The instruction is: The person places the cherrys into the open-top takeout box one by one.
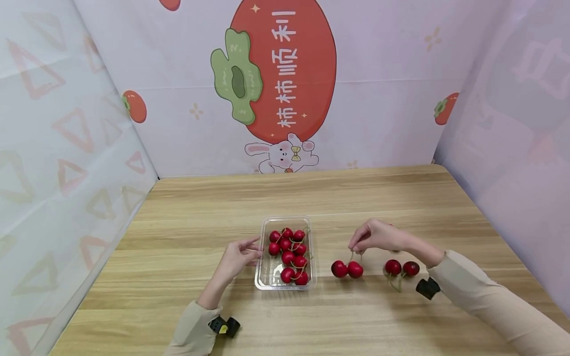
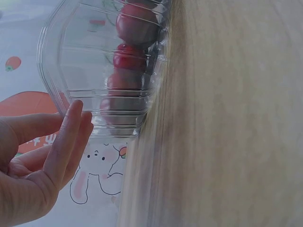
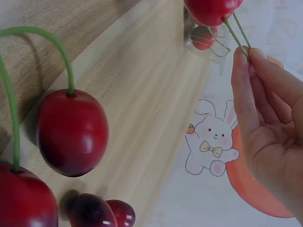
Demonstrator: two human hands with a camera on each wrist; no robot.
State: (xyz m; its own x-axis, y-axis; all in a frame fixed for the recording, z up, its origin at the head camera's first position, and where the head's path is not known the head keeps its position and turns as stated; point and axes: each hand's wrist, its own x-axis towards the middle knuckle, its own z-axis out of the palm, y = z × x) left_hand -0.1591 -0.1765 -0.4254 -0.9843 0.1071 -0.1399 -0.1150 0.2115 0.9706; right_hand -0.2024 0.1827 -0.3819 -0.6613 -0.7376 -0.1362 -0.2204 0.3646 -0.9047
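Observation:
My right hand (image 1: pixel 376 236) pinches the green stems of a pair of red cherries (image 1: pixel 347 269) between thumb and fingertips. In the head view the pair hangs below the fingers, right of a clear plastic box (image 1: pixel 262 279). The right wrist view shows the pinched stems (image 3: pixel 236 35) close up. Inside the box lie several red cherries (image 1: pixel 288 257) with stems. My left hand (image 1: pixel 238 259) touches the box's left side with its fingers extended. In the left wrist view the fingertips (image 2: pixel 75 106) rest at the clear wall, near the rim.
Another pair of cherries (image 1: pixel 402 268) lies on the wooden table (image 1: pixel 213 202), below my right wrist. More dark red cherries (image 3: pixel 92 210) show in the right wrist view, partly hidden by the arm in the head view. A printed cloth (image 1: pixel 378 123) stands behind the table.

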